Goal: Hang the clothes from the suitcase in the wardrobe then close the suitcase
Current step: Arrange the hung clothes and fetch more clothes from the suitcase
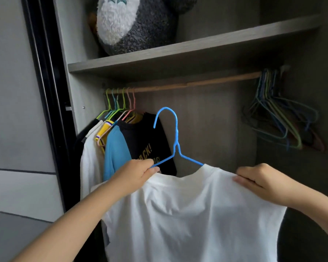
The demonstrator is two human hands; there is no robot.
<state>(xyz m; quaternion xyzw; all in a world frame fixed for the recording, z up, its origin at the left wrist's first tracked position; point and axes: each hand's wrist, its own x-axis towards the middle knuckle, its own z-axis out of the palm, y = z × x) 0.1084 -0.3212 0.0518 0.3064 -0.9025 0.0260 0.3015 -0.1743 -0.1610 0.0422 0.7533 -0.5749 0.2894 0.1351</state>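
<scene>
white t-shirt (187,214) hung on a blue hanger (175,140) below the wardrobe rail (187,84). left hand (134,176) gripped the hanger's arm; right hand (257,182) pinched the shirt's shoulder.

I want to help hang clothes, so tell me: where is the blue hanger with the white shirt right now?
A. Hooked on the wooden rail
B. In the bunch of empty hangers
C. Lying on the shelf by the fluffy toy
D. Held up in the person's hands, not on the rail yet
D: the blue hanger hangs free below the rail, its hook on nothing, with the left hand gripping its arm and the right hand holding the white shirt at the shoulder.
</scene>
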